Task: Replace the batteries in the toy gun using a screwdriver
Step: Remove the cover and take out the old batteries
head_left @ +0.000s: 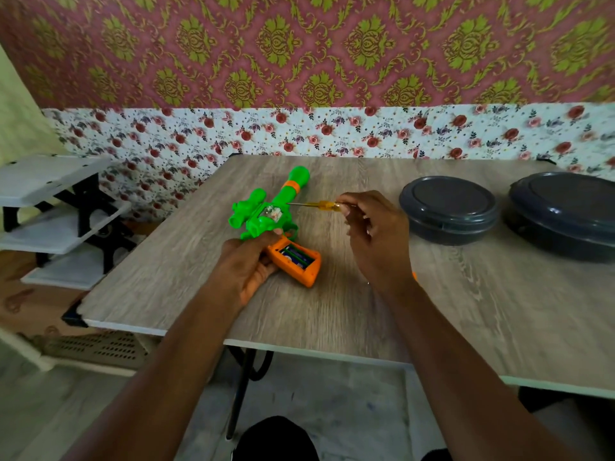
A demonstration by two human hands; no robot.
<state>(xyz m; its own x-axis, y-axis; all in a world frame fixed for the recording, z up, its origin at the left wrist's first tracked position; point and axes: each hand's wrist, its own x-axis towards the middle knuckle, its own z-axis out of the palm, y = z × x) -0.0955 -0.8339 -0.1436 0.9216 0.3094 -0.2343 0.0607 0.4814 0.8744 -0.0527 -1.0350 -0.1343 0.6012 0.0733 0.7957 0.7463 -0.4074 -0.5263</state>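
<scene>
A green toy gun (266, 207) with an orange grip lies on the wooden table (366, 311), its barrel pointing away from me. The battery compartment (297, 255) in the grip stands uncovered, with batteries showing inside. My left hand (248, 261) grips the gun at the grip's left side. My right hand (372, 227) pinches a yellow-handled screwdriver (319, 205) by the handle end. Its metal tip points left, close to the gun's body. A small orange piece (414, 276) peeks out behind my right wrist.
Two dark round lidded containers (449, 209) (565, 214) sit on the table's right half. A white shelf rack (56, 214) stands left of the table. The floral wall runs along the table's far edge.
</scene>
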